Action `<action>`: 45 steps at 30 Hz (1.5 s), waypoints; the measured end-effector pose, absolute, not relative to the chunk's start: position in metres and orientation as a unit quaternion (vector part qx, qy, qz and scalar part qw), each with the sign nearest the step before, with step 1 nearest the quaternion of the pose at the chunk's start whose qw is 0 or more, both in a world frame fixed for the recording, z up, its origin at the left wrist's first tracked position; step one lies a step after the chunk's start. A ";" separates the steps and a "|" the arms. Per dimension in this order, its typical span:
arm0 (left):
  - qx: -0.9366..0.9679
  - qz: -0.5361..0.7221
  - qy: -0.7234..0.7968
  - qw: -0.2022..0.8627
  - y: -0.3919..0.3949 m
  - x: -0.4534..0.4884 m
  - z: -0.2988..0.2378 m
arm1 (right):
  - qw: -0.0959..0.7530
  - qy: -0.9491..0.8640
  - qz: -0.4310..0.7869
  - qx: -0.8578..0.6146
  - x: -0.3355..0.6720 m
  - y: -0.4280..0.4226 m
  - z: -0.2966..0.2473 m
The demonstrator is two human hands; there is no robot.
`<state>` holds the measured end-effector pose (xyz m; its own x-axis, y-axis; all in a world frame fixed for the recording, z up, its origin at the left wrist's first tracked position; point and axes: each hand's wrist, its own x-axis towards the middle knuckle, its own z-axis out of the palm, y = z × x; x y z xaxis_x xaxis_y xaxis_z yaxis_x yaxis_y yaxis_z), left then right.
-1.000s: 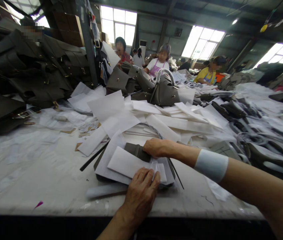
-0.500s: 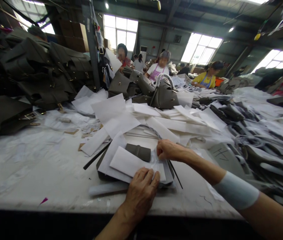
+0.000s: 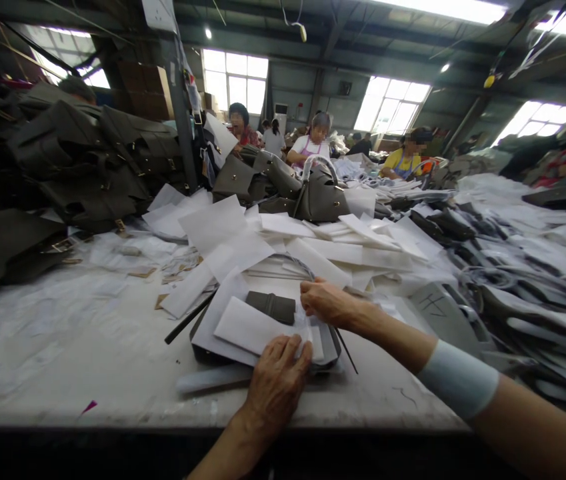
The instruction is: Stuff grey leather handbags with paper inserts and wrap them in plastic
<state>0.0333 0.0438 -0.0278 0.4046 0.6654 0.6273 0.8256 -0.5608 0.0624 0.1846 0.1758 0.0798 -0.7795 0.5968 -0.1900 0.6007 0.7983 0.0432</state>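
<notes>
In front of me a dark grey-green bag (image 3: 203, 355) lies flat on the table, mostly covered by white sheets. On top are a white foam strip (image 3: 243, 327) and a folded dark grey-green leather-like piece (image 3: 271, 307). My left hand (image 3: 277, 373) lies open on the right part of the strip, fingers stretched over it. Just beyond it, my right hand (image 3: 325, 303) is closed in a pinch on clear plastic film (image 3: 307, 328) beside the dark piece. Its fingertips are partly hidden. A wrapped handle (image 3: 293, 261) arches behind the bag, and thin dark straps stick out at both sides.
White sheets (image 3: 227, 233) are heaped behind the bag. Dark bags (image 3: 77, 153) are piled at the left, with more bags (image 3: 320, 193) at the back. Wrapped bag parts (image 3: 523, 320) crowd the right. Clear plastic (image 3: 23, 333) covers the left tabletop. Several people work across the table.
The view has shifted slightly. My right hand has moved a little left, toward the dark piece, with the plastic film. My left hand keeps its place on the foam strip.
</notes>
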 end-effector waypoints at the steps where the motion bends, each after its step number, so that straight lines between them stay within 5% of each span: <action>1: -0.827 -0.310 -0.448 0.135 0.044 0.033 -0.029 | 0.114 0.947 -0.004 0.300 0.179 0.180 0.080; 12: -0.841 -0.299 -0.437 0.111 0.047 0.033 -0.030 | 0.184 0.968 0.051 0.165 0.155 0.194 0.060; 26: -0.834 -0.301 -0.450 0.106 0.045 0.033 -0.028 | 0.039 0.916 0.035 0.397 0.177 0.228 0.055; 32: -0.823 -0.306 -0.462 0.130 0.048 0.034 -0.033 | -0.047 0.901 -0.016 0.430 0.201 0.179 0.068; 40: -0.813 -0.339 -0.408 0.239 0.066 0.025 -0.052 | -0.043 0.917 -0.019 0.396 0.192 0.138 0.022; 45: -0.808 -0.320 -0.420 0.261 0.079 0.022 -0.067 | 0.073 0.895 0.025 0.439 0.168 0.165 0.019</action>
